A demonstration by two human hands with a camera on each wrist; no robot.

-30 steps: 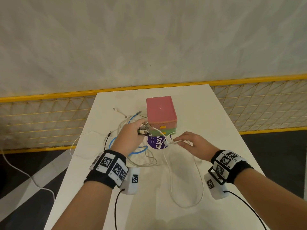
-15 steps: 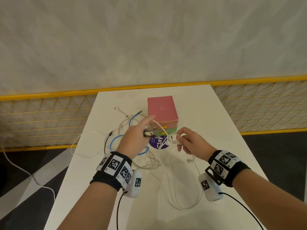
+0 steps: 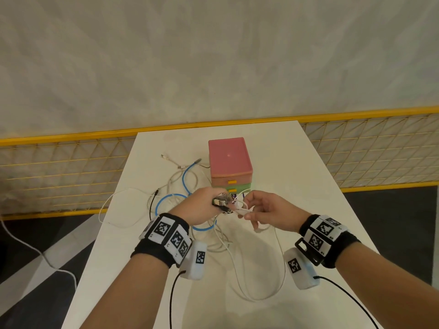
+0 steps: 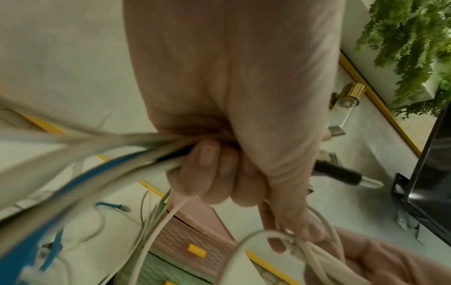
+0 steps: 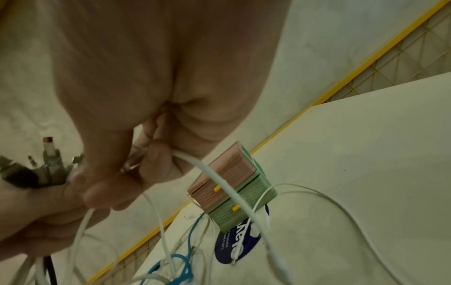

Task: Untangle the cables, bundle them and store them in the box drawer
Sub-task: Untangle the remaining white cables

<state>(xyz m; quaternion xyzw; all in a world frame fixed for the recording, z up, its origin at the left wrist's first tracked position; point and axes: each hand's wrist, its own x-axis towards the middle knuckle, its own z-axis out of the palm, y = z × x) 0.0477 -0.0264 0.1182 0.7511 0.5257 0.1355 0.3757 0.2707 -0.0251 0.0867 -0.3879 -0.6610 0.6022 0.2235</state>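
Note:
A small drawer box [image 3: 230, 162] with a pink top, a green lower drawer and yellow handles [image 5: 215, 189] stands mid-table. Just in front of it, my left hand [image 3: 202, 207] grips a bunch of cable ends [image 4: 136, 148], white, blue and black, with plugs sticking out past the fist [image 4: 341, 175]. My right hand [image 3: 263, 208] pinches a white cable [image 5: 219, 177] close to the left hand's plugs. The white cable hangs in a long loop [image 3: 261, 295] toward the table's near edge. A blue cable [image 3: 187, 176] and other white ones lie tangled left of the box.
The white table [image 3: 308, 186] ends at a yellow-framed mesh fence [image 3: 59, 172]. A round dark blue label [image 5: 240, 243] lies under the box's front. One white cable [image 3: 111, 200] droops over the table's left edge. Dark floor shows on both sides.
Both hands have come closer together and nearer to me, in front of the box. The right hand lifted the white cable off the table and brought it up to the left hand's bunch.

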